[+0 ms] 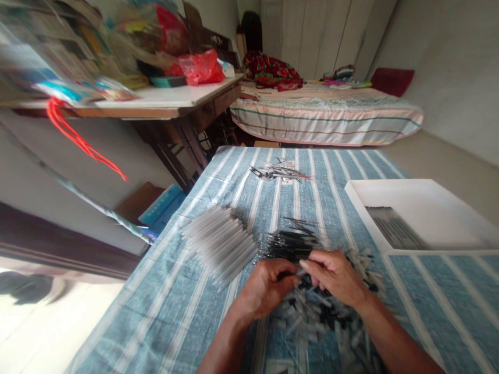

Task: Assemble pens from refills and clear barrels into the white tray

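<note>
My left hand (265, 288) and my right hand (337, 275) meet over the near middle of the table, fingers pinched close together. Something small and pale shows between them, too blurred to name. Just beyond the fingertips lies a heap of thin black sticks that look like pen refills (292, 241). Left of it is a neat stack of translucent pen barrels (222, 241). Under and around my wrists spread many small clear and black pieces, resembling pen caps (312, 319), partly hidden by my hands.
A white tray (432, 195) on the right holds a row of dark-tipped pens (395, 228). Farther back on the striped tablecloth (339, 171) lies a loose bunch of thin sticks (278, 171). A cluttered desk (156, 101) stands left, a bed (327, 114) behind.
</note>
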A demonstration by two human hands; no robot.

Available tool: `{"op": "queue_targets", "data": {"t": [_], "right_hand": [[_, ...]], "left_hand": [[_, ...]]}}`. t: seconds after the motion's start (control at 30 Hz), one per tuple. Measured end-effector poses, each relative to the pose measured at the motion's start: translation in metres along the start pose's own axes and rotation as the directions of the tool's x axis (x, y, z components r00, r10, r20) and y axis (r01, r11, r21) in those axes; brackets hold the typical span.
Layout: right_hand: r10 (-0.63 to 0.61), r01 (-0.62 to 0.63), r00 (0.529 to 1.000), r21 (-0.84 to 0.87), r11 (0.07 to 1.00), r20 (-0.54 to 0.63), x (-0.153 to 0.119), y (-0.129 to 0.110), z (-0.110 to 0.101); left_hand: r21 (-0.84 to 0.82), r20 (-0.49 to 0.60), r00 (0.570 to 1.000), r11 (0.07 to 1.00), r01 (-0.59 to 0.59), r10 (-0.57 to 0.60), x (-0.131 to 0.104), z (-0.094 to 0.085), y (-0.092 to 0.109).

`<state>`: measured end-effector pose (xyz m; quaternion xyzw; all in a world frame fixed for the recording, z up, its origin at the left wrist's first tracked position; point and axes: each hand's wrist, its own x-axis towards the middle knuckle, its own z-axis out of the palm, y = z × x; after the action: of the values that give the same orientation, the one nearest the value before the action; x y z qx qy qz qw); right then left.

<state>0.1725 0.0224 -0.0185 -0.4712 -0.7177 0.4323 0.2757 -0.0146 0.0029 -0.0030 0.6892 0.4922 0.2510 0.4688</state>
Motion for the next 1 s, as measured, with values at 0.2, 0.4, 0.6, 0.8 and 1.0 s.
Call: {"op": "queue_targets", "data": {"t": [0.2,0.4,0.6,0.8,1.0], "right_hand": [[-0.001,0.002,1.0,0.028,1.0,-0.024,0.001,0.0,0.0],[0.033,-0.023,0.996,0.112,0.993,-0.089,0.0,0.001,-0.003],[0.044,-0.037,0.994,0.064,0.997,-0.098,0.001,0.004,-0.004],[-0.047,0.045,0.999,-0.137,0.99,-0.013,0.002,0.006,0.0],[0.014,0.043,0.991,-0.417,0.908,0.134,0.001,0.002,-0.001]], "left_hand": [[0.025,0.018,0.999,0.999,0.033,-0.034,0.0,0.0,0.003],[0.035,-0.12,0.991,0.997,0.071,-0.066,0.0,-0.005,0.006],[-0.037,-0.388,0.916,0.995,0.098,-0.104,0.003,-0.011,0.004],[-0.027,-0.497,0.855,0.987,0.157,-0.15,0.005,-0.01,-0.005],[-0.007,-0.57,0.806,0.982,0.188,-0.158,0.006,-0.012,-0.006]]}}
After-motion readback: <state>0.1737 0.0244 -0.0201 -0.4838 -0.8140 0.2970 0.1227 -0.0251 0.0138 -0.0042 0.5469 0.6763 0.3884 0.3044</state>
